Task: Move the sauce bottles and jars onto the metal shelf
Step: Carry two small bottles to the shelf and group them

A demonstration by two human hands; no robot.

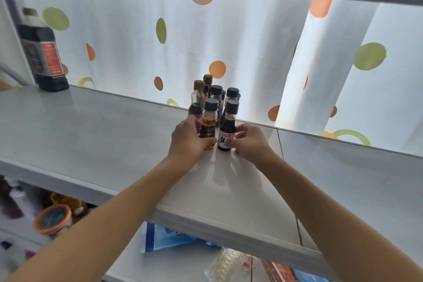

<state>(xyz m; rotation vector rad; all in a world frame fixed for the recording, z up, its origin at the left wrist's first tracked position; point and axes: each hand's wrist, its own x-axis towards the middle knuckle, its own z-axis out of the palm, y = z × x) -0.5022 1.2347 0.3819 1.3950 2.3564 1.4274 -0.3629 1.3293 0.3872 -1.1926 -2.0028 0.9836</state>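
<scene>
On the metal shelf [96, 135], just past its middle toward 12 o'clock, a tight cluster of small sauce bottles [216, 96] stands upright near the back edge. At the cluster's 6 o'clock side stand two front bottles, side by side. The left hand [187, 141] has its grip curled round the amber-filled bottle [207, 121], black-capped, on the left. The right hand [249, 142] pinches the dark bottle with the white label [226, 131], fingers bent against its lower body at 3 o'clock. Both bottles rest on the shelf surface, close to touching each other. Far off at 10 o'clock, a large dark bottle [43, 52] stands alone by the shelf's corner post. Behind hangs a dotted curtain [137, 41]. Below, an orange-rimmed jar [53, 218] and a blue packet [164, 237] lie on the lower level.
</scene>
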